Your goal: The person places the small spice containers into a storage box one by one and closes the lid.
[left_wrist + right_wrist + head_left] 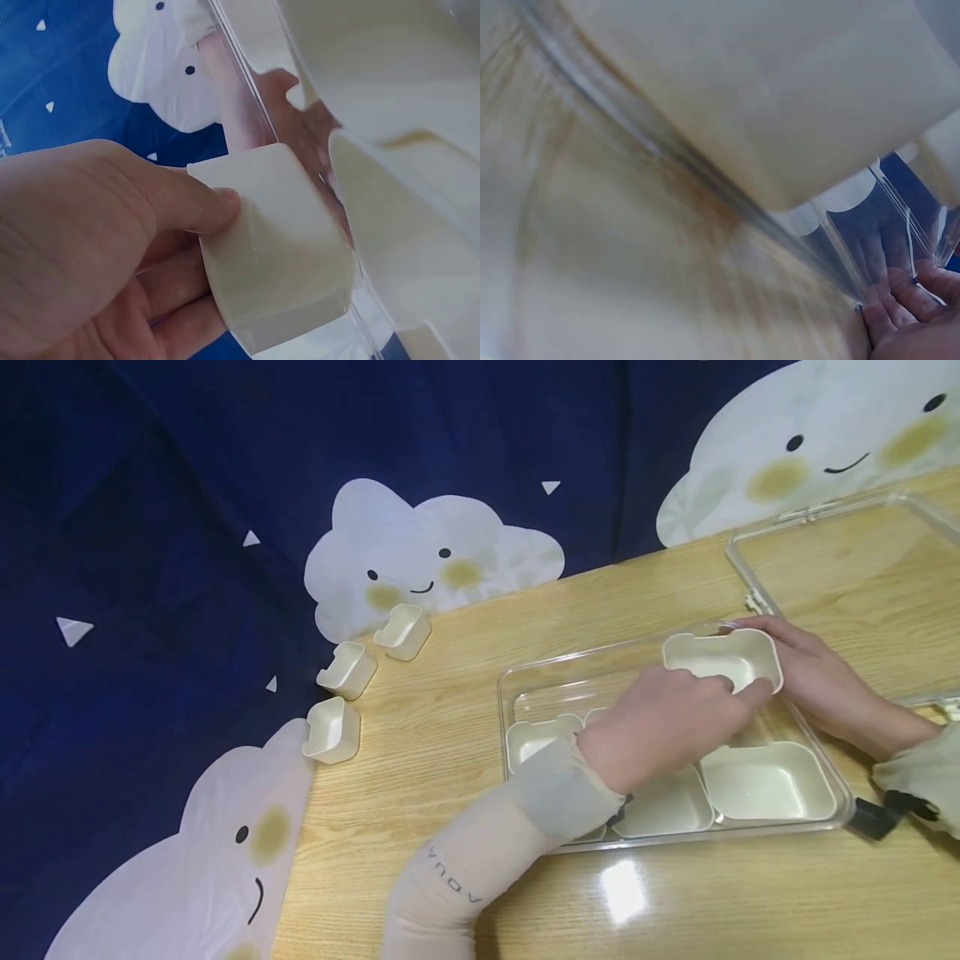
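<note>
My left hand (675, 714) pinches a cream notched bin (727, 658) over the back right corner of a clear plastic box (570, 657). In the left wrist view, the thumb presses the end wall of that cream bin (281, 247), with the other fingers underneath. My right hand (821, 681) grips the clear box at its back right corner, its fingers bent around the wall in the right wrist view. Inside the box sit several cream bins, among them a wide one (768, 785) at front right. My left forearm hides part of them.
Three small cream bins, a back one (405, 631), a middle one (349, 670) and a front one (332, 729), stand on the wooden table (420, 777) at left. A clear lid (757, 581) lies at right. A dark blue cloud-print curtain (480, 435) hangs behind.
</note>
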The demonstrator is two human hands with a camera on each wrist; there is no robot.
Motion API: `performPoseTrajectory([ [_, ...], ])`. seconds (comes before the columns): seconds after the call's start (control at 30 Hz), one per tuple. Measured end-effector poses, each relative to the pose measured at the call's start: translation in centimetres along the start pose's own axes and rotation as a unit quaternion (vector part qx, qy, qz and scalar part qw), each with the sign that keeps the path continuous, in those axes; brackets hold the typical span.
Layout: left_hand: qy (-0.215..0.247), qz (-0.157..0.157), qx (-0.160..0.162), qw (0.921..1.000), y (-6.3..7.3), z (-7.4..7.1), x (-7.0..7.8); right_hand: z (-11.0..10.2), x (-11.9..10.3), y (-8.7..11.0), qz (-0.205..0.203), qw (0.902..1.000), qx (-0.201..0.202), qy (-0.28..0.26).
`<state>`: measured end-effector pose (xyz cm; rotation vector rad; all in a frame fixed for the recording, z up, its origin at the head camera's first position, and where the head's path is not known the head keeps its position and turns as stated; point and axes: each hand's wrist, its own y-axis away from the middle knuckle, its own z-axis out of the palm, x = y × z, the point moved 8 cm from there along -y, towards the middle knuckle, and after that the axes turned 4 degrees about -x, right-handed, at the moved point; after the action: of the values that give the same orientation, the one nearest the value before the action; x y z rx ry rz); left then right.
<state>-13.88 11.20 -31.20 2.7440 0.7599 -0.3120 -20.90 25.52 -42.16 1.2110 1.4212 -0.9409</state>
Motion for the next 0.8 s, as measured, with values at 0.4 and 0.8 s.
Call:
performPoseTrajectory([
  [0.4,-0.003,0.012,-0.045,0.9989,-0.8,1.6,1.7,0.4,0.1,-0.4,0.003,0.9955,-0.022,-0.092],
  [0.8,-0.011,0.041,-0.081,0.9958,-0.8,2.1,2.4,0.8,0.0,-0.5,-0.015,0.9888,-0.033,-0.145],
])
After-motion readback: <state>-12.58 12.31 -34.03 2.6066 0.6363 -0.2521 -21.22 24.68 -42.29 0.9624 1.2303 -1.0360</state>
